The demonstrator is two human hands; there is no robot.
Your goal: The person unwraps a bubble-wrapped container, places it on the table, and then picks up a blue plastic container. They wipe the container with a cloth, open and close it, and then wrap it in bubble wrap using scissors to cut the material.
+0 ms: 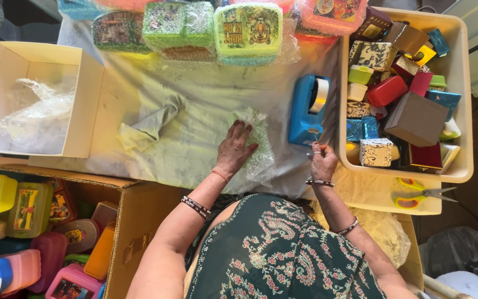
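Observation:
My left hand point(235, 149) lies flat, fingers spread, on a bundle wrapped in clear bubble wrap point(258, 145) that rests on the pale cloth-covered table point(195, 99). My right hand point(322, 161) is pinched at the front edge of a blue tape dispenser point(305, 113), fingertips together at the cutter, apparently on the end of the tape. The white tape roll point(320, 94) sits in the dispenser's top. Both wrists wear bangles.
A cream tub point(460, 99) of small coloured boxes stands at right, yellow-handled scissors point(424, 195) below it. Bubble-wrapped lunch boxes point(217, 27) line the far edge. An open white box point(34, 99) with plastic sits left; a cardboard carton point(134, 210) of plastic lunch boxes lies lower left.

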